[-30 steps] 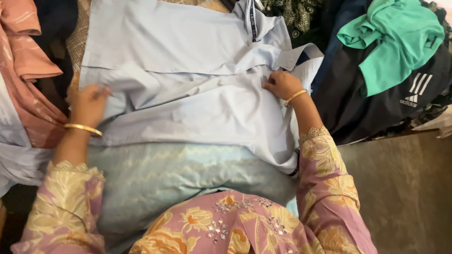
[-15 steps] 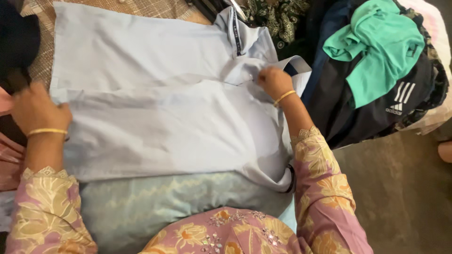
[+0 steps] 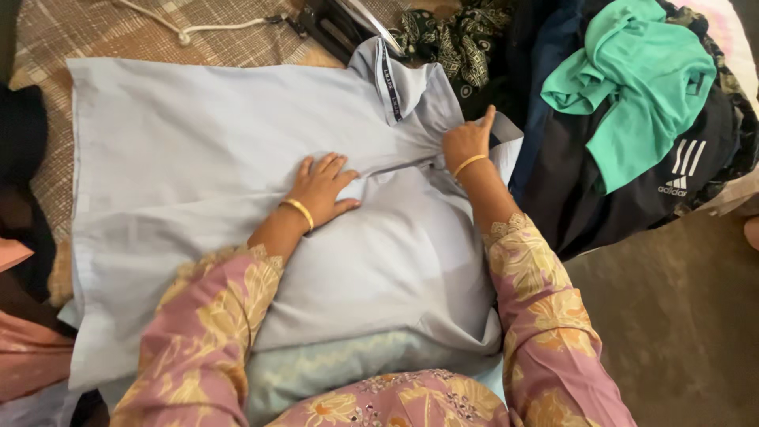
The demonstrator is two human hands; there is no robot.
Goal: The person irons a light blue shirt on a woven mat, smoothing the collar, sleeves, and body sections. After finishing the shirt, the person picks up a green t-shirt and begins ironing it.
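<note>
The pale blue shirt (image 3: 198,142) lies spread flat across a woven mat (image 3: 95,32), its collar (image 3: 395,75) toward the far edge. The left hand (image 3: 320,186) rests open, palm down, fingers spread, on the shirt's middle. The right hand (image 3: 466,142) sits just below the collar, fingers closed and pinching a fold of the fabric. A heap of dark clothes (image 3: 585,182) topped by a green garment (image 3: 640,71) lies just right of the shirt.
</note>
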